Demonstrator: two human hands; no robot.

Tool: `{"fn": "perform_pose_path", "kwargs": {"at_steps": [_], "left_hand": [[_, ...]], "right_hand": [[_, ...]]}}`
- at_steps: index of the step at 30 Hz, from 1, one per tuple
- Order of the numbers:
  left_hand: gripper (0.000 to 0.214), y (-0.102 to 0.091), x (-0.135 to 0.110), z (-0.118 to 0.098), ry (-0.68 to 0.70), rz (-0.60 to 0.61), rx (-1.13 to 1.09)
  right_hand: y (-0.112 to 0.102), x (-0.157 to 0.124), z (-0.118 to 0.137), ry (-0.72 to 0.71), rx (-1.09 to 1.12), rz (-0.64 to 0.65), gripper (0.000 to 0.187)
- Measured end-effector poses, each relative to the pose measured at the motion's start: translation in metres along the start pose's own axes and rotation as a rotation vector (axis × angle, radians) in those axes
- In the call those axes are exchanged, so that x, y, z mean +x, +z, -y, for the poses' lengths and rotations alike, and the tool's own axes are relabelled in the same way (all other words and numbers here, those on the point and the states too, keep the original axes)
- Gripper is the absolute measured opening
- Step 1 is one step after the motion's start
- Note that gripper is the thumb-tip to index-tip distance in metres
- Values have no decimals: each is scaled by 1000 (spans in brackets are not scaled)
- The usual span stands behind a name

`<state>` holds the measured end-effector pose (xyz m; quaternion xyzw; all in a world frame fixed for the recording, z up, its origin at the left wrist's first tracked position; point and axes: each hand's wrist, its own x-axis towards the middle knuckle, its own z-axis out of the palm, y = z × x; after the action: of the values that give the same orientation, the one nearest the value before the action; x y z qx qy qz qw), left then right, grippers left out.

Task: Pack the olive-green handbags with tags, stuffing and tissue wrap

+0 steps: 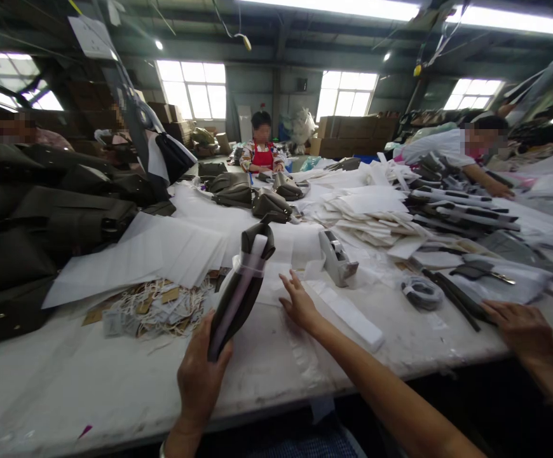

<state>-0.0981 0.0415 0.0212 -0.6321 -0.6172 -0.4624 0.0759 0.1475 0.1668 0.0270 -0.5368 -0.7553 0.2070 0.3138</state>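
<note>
My left hand (pixel 200 375) is closed around the lower end of a dark olive bag strap (pixel 241 286), held upright above the table; white paper is wrapped round the strap's upper part. My right hand (pixel 299 304) reaches forward with fingers stretched out, resting on thin white paper sheets (pixel 276 280) that lie on the white table (pixel 114 381). It holds nothing. A grey tape dispenser (pixel 336 257) stands just beyond my right hand.
Dark olive bags (pixel 42 222) are piled at the left. Hang tags with strings (pixel 157 308) lie near my left hand. Another person's hand (pixel 519 327) rests at the right by black straps (pixel 452 296). Co-workers sit at the far end and far right.
</note>
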Motion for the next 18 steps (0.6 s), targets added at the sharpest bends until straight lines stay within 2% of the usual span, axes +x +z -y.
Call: {"fn": "perform_pose_path", "kwargs": {"at_steps": [2,4,6,8,14,16,18], "left_hand": [[70,0,0,1,0,2,-4],[69,1,0,0,2,4,-6],[69,1,2,-1,11,0,6],[69,2,5,-3,34,-15,30],[66,-7,27,-17,128,-41,102],[66,-15,34,-24,166,-51,117],[66,-25,36,-32,224,-70,128]], "right_hand": [[-3,-21,-1,-118,-130,12,62],[-8,-49,-2,-255,-231,120,62],[-10,-73,-3,-294,-297,244,70],[-7,-83,-2,-260,-329,300,76],[22,-52,24,-170,-294,197,71],[25,-52,32,-200,-256,137,68],[23,-65,34,-254,-218,87,64]]}}
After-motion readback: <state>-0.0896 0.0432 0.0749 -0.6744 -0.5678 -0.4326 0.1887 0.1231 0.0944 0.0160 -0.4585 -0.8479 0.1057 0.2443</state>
